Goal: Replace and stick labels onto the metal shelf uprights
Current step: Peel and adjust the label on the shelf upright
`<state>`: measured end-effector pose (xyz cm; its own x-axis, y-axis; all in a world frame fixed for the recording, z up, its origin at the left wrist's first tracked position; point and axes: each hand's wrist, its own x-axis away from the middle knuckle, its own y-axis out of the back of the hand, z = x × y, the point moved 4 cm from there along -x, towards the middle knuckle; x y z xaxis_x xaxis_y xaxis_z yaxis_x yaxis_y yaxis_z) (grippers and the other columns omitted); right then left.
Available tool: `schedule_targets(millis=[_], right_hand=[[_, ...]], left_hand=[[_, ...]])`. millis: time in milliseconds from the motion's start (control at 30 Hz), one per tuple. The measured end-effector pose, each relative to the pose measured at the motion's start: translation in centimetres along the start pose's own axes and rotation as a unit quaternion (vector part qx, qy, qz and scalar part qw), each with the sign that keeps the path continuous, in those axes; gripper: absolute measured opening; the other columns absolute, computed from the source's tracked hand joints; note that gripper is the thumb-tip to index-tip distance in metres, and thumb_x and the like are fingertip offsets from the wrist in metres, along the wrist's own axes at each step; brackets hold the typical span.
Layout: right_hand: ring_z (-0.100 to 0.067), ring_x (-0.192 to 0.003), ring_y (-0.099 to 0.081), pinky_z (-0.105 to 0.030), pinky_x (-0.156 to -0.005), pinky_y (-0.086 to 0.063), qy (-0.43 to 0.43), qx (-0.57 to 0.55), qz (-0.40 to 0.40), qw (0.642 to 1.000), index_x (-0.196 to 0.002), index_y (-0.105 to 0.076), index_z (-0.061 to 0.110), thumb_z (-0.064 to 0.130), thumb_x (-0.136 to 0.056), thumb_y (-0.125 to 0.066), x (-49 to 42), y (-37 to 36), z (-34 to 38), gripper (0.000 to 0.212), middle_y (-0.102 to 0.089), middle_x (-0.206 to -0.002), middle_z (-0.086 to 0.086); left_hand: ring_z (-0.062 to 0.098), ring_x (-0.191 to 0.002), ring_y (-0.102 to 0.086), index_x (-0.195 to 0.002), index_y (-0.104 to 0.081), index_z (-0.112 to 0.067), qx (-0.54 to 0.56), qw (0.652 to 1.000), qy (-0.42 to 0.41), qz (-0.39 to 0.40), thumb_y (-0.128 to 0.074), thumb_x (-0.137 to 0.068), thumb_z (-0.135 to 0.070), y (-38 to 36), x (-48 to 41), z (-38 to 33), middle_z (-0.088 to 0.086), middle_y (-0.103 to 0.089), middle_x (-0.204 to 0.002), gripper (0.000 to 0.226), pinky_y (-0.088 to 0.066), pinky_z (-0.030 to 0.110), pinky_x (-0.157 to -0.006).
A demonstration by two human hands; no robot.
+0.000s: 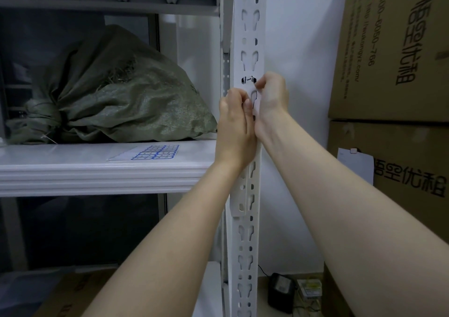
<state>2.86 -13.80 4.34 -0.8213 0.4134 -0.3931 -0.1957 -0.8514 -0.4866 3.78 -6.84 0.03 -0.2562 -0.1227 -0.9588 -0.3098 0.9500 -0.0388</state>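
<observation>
A white slotted metal upright (248, 35) runs top to bottom through the middle of the view. A small white label with black handwriting (248, 80) sits on it at chest height. My right hand (271, 98) pinches the label's right end with fingertips. My left hand (234, 124) rests against the upright just below the label, fingers curled at its edge. A sheet of blue-bordered blank labels (155, 152) lies on the white shelf board (97, 168) to the left.
A green woven sack (116, 93) fills the shelf at left. Stacked cardboard boxes (393, 73) stand at right against the white wall. A black adapter (280, 292) and a small device sit on the floor below.
</observation>
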Motion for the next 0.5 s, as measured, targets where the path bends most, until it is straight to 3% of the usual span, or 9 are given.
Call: schedule_targets(millis=[167,233,367,500], right_hand=[[-0.020,-0.066,-0.036,-0.031,-0.059,-0.034,0.004,-0.010,0.013,1.000,-0.080,-0.047,0.015,0.023,-0.063,-0.056,0.24,-0.25,-0.03,0.020,-0.040,-0.072,-0.006],[-0.021,-0.063,-0.037,-0.030,-0.059,-0.034,0.007,0.004,0.012,1.000,-0.080,-0.048,0.014,0.024,-0.064,-0.058,0.09,-0.27,-0.02,0.022,-0.041,-0.069,-0.005],[-0.017,-0.055,-0.037,-0.027,-0.055,-0.035,0.003,0.022,0.007,1.000,-0.068,-0.042,0.017,0.025,-0.067,-0.059,-0.05,-0.21,-0.11,0.019,-0.038,-0.063,0.003],[-0.017,-0.052,-0.033,-0.026,-0.049,-0.032,0.008,0.019,0.004,1.000,-0.063,-0.037,0.018,0.021,-0.063,-0.055,-0.01,-0.41,0.13,0.018,-0.034,-0.063,0.003]], left_hand=[[0.001,-0.073,-0.036,-0.094,-0.044,-0.005,-0.005,1.000,-0.006,-0.002,-0.034,-0.102,-0.015,0.06,0.00,-0.03,0.008,-0.046,-0.089,0.017,-0.031,0.007,-0.064],[-0.004,-0.076,-0.038,-0.094,-0.043,-0.007,-0.006,1.000,-0.005,-0.001,-0.034,-0.102,-0.015,0.04,-0.02,0.00,0.007,-0.045,-0.088,0.015,-0.031,0.007,-0.064],[0.014,-0.079,-0.038,-0.091,-0.035,-0.017,0.004,1.000,-0.006,0.002,-0.036,-0.103,-0.013,0.04,-0.01,-0.23,0.002,-0.043,-0.087,0.013,-0.031,0.009,-0.064],[0.017,-0.080,-0.039,-0.090,-0.034,-0.018,0.005,1.000,-0.008,0.004,-0.036,-0.103,-0.013,0.10,0.03,-0.30,0.002,-0.042,-0.086,0.013,-0.031,0.010,-0.064]])
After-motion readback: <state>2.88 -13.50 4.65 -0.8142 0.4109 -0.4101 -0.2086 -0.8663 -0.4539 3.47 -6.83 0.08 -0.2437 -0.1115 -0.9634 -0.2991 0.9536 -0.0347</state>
